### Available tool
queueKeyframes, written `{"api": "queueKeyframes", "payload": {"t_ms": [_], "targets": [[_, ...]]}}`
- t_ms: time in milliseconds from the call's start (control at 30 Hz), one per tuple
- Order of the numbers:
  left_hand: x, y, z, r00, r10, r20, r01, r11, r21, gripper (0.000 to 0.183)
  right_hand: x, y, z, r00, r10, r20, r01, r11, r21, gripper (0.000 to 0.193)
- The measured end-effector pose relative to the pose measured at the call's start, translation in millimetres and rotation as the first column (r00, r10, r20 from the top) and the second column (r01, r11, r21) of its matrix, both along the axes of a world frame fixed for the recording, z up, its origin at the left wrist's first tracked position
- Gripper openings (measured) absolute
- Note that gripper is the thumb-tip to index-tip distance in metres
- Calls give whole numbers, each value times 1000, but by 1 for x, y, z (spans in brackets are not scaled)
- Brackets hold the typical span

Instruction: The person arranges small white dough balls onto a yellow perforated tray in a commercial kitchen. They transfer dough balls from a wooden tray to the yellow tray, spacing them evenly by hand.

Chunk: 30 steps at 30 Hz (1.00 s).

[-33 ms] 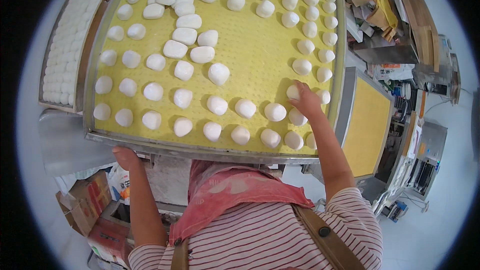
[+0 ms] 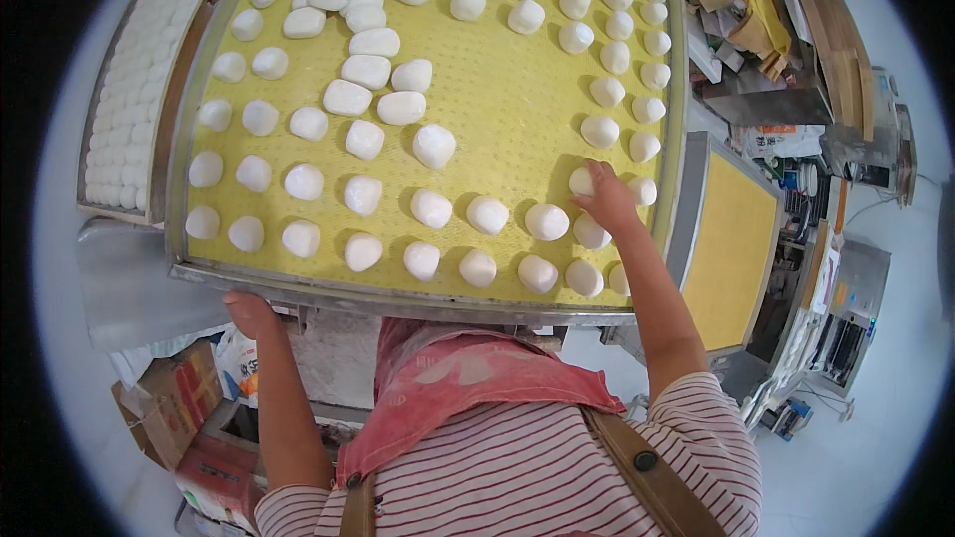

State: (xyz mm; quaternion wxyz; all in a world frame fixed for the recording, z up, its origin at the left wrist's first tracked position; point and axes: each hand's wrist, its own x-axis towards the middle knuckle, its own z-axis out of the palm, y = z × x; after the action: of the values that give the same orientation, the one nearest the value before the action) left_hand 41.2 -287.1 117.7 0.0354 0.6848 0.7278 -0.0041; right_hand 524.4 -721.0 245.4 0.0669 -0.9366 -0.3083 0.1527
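My right hand reaches over the right part of a large yellow tray with a metal rim. Its thumb and fingers close around a white dough ball standing on the yellow surface. Another dough ball sits just below that hand, and one more is to its right. At the tray's front left edge is my left hand, close against the metal rim; its fingers are mostly hidden. Rows of dough balls line the tray's front and sides, while a cluster of longer dough pieces runs down from the upper left.
Left of the tray, a wooden-edged box holds tightly packed white dough pieces. A second yellow tray lies lower at the right. Cardboard boxes stand at the lower left, and brown boards lean at the upper right.
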Motion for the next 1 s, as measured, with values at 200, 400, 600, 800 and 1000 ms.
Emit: {"api": "queueKeyframes", "payload": {"t_ms": [200,400,600,800,1000], "targets": [[-27,8,-28,988,-145,-55,151,981,120,18,12,9,0,999,-42,32,47,983,-180,54],[-19,2,-23,995,-55,-79,59,997,43,27,13,16,-5,999,4,52,14,937,-349,63],[1,-6,10,949,133,285,-144,989,16,41,-28,116,48,978,165,129,-171,985,36,62],[-22,1,-6,683,247,688,-205,968,-144,43,-67,276,40,984,178,10,-177,972,152,62],[-54,38,27,235,491,839,-242,865,-439,41,-31,330,0,919,-378,-111,391,910,141,71]]}}
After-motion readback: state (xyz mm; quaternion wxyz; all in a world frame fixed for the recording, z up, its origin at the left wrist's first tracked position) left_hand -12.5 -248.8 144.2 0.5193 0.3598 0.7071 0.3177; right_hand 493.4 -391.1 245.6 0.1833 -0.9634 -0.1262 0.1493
